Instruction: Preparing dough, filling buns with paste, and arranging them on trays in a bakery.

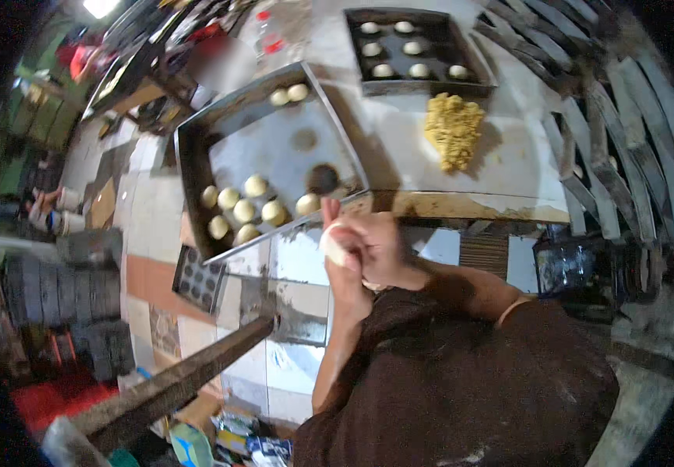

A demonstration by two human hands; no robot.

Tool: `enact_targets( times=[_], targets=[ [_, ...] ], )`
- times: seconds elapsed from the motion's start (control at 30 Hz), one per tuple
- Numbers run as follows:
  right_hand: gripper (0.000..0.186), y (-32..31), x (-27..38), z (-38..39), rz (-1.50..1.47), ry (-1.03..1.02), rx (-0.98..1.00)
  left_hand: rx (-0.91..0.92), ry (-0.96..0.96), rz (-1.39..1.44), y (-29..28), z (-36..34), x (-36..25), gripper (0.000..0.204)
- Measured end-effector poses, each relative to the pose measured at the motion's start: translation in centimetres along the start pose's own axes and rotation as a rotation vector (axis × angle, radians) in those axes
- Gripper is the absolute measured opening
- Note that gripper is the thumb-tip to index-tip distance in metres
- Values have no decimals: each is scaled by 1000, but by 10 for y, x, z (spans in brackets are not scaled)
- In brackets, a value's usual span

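Observation:
Both hands meet just in front of the table's near edge, around a pale piece of dough (335, 246). My left hand (346, 282) cups the dough from below, its fingers partly hidden. My right hand (382, 243) lies over it with bent fingers pressing on the dough, slightly blurred. Right beyond them, a large metal tray (271, 132) sticks out over the table's edge. Several round dough balls (244, 210) cluster in its near left part, one (307, 205) sits at the near right corner, and two (288, 95) lie at the far side.
A heap of yellow crumbly filling (454, 132) lies on the table to the right. Behind it stands a dark tray (428, 86) with several dough balls. A plastic bottle (268, 35) is at the back. Stacked metal pans (617, 148) rise at the right; a wooden beam (189, 381) juts in lower left.

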State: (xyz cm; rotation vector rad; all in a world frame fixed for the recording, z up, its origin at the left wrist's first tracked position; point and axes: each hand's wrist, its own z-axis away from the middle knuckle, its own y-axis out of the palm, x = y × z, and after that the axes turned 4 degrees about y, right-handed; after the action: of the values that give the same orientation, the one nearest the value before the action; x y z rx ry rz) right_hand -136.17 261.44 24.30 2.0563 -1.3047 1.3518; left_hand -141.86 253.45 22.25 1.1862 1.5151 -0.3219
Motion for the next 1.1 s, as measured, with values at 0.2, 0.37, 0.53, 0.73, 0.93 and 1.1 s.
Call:
enact_targets(
  times=[0.2, 0.37, 0.53, 0.73, 0.93, 1.1],
  targets=[
    [33, -47, -67, -13, 332, 134, -59, -36, -529, -28, 18, -30, 29, 37],
    [35, -108, -110, -29, 118, 196, 40, -8, -834, 339, 41, -39, 101, 30],
    [18, -199, -159, -36, 680, 366, -121, -16, -887, 335, 71, -110, 111, 43],
    [22, -231, -213, -34, 918, 372, 152, 77, -695, 197, 99, -149, 157, 41],
    [20, -275, -212, -69, -680, 951, -174, -21, -803, 33, 130, -162, 182, 42],
    [24, -252, -174, -90, 393, 182, -24, 44, -889, 110, 160, -161, 187, 48]
  ],
)
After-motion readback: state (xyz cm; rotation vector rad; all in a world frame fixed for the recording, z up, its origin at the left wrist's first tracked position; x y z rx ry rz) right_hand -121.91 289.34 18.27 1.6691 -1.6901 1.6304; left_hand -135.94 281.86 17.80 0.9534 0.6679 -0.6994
